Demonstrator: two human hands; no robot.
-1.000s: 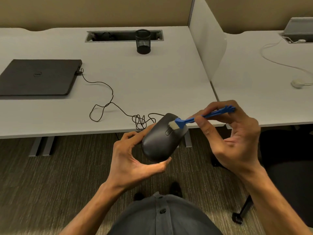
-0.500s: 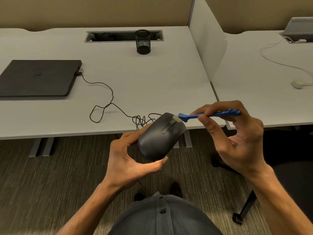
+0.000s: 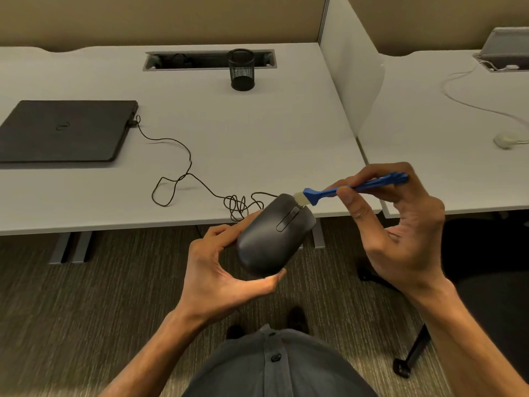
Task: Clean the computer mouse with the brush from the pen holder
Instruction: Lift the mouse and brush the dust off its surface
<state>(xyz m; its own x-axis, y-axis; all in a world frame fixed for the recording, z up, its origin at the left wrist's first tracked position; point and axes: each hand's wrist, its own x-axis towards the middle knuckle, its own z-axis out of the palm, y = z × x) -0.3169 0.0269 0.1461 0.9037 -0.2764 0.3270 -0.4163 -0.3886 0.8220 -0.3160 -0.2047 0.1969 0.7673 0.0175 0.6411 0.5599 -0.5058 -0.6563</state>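
My left hand (image 3: pixel 226 270) cradles a black wired computer mouse (image 3: pixel 272 236) from below and the left, in front of the desk edge, over the floor. A small blue brush (image 3: pixel 352 189) with pale bristles is pinched between thumb and fingers of my right hand (image 3: pixel 400 227). The bristles touch the mouse's front edge, just above the scroll wheel. The black mesh pen holder (image 3: pixel 242 69) stands upright at the back of the desk, with nothing visible sticking out of it.
The mouse's black cable (image 3: pixel 183 179) loops across the white desk (image 3: pixel 257 133) to a shut black laptop (image 3: pixel 65 130) at the left. A white divider (image 3: pixel 352 73) separates a second desk holding a white cable and small white device (image 3: pixel 506 138). A black chair base (image 3: pixel 409 356) sits at lower right.
The brush has swept from the scroll wheel area forward to the mouse's front edge, my right hand shifting right. My left hand has tilted the mouse a little.
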